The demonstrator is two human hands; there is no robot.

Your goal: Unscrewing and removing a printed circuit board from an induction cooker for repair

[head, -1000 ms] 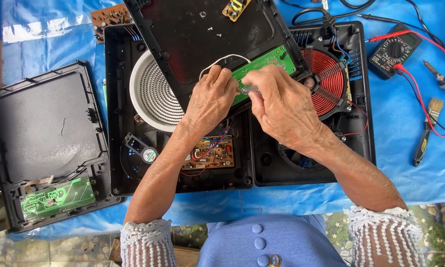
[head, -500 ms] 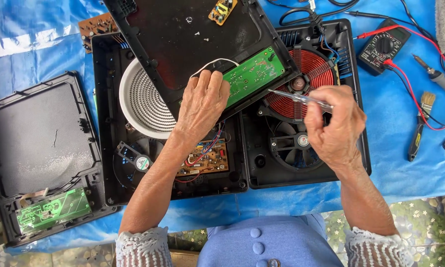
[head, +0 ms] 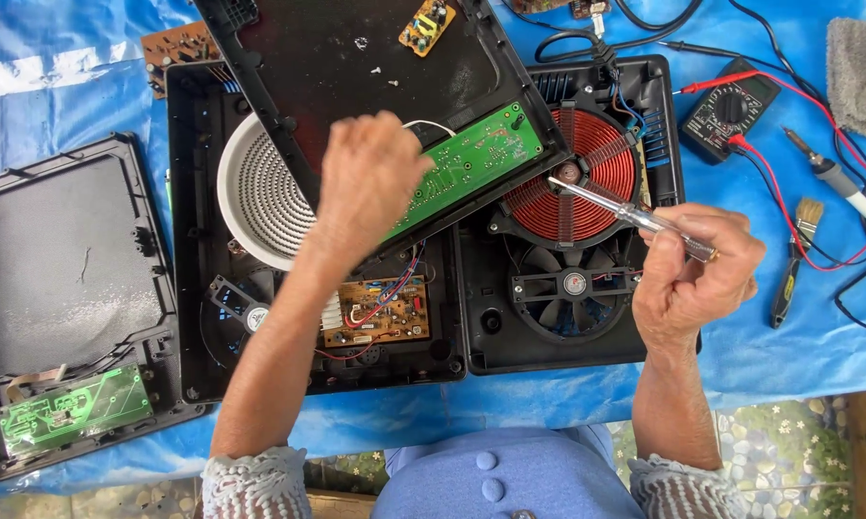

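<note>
An opened double induction cooker [head: 568,351] lies on a blue sheet, with a white coil [head: 260,197] on its left side and a red copper coil [head: 577,183] on its right. Its black top panel [head: 356,67] is tilted up over the base, with a long green circuit board [head: 471,159] along its lower edge. My left hand [head: 368,183] rests on that panel edge and the green board. My right hand [head: 697,279] holds a slim metal screwdriver [head: 616,207], whose tip points toward the centre of the red coil. A fan [head: 572,288] sits below that coil.
A second black panel [head: 63,269] with a green board [head: 63,408] lies at the left. At the right are a multimeter [head: 731,111] with red leads, a small brush [head: 796,255], a soldering iron [head: 841,183] and a grey cloth [head: 861,67]. A small yellow board [head: 426,26] sits on the raised panel.
My right hand has drawn away from the green board to the right, taking the screwdriver with it. My left hand stays on the panel edge.
</note>
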